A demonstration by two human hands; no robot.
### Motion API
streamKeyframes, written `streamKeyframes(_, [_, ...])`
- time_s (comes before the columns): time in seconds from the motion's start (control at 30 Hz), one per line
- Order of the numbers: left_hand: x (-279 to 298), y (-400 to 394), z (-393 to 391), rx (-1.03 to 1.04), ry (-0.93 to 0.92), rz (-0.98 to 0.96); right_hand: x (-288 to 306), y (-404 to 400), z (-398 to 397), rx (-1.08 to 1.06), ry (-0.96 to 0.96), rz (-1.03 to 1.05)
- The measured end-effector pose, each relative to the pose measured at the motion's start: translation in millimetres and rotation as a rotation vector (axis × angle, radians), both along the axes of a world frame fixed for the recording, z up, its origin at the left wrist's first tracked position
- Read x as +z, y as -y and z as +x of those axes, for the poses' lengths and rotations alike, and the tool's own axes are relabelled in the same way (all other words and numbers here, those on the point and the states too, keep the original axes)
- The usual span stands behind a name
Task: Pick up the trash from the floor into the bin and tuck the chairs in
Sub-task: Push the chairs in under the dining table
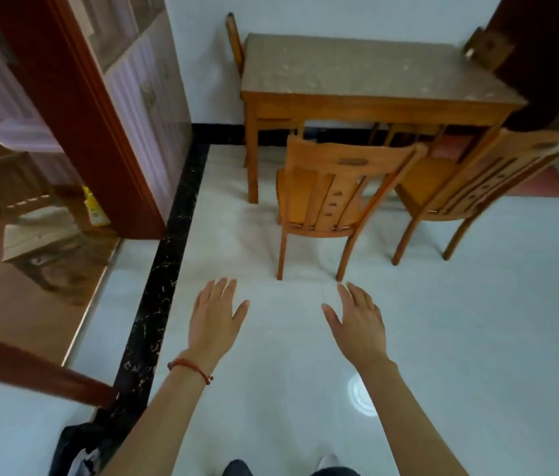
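— Over the pale floor (477, 338), what are the hands doing?
— Both reach forward, palms down, fingers spread and grasping nothing. The left hand (214, 319) wears a red string bracelet (190, 367); the right hand (357, 324) is bare.

— And the chairs?
— One wooden chair (326, 201) stands just ahead of the hands, pulled out from the table (374, 73), its back towards the camera. A second chair (477, 187) sits to its right, angled, also out. Two more are against the table's far corners.

— Any bin?
— A dark bag (75, 448) lies at the lower left; I cannot tell what it is.
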State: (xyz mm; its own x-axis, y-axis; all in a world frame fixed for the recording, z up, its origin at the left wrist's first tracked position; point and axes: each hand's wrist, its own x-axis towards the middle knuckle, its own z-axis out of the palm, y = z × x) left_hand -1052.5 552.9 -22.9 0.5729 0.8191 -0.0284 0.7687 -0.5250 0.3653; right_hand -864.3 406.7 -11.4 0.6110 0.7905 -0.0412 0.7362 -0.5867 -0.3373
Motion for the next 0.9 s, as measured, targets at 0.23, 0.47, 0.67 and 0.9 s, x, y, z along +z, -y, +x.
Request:
streamKeyframes(0.23, [-0.4, 47.6, 126.9, -0.106, -0.003, -0.022, 4.0, 67.9, 115.3, -0.107, 0.029, -0.026])
streamKeyframes(0.47, [6.7, 58.0, 191.6, -0.089, 0.005, -0.009, 2.4, 79.3, 181.3, -0.100, 0.048, -0.034])
streamKeyframes(0.67, [6.8, 26.1, 228.6, -0.103, -0.023, 0.008, -2.6, 42.9, 218.4, -0.084, 0.035, -0.029])
streamKeyframes(0.9, [5.9, -49.9, 291.3, -0.117, -0.002, 0.001, -6.3, -34.4, 271.5, -0.064, 0.068, -0.046])
